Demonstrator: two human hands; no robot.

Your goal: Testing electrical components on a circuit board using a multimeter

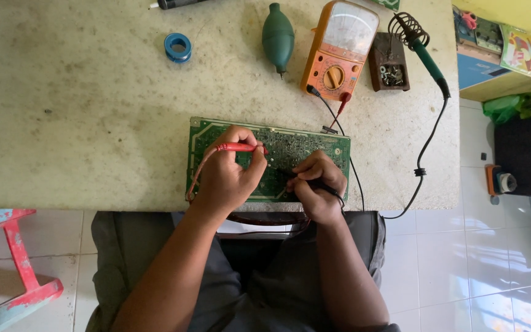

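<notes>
Two probes are in your hands: your left hand [228, 175] pinches the red probe [241, 147], your right hand [318, 184] clenches the black probe [314, 182]. Both tips touch the green board [296, 144] at the worktop [81, 123] edge, near the orange meter [339, 52].

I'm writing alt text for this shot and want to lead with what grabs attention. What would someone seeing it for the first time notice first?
First the green circuit board at the near edge of the worktable, with both hands on it: the left hand holds a red probe, the right hand a black probe whose tip is hidden. Just behind stands the bright orange analogue meter, flanked by a dark green rubber blower and a green-handled soldering iron.
</notes>
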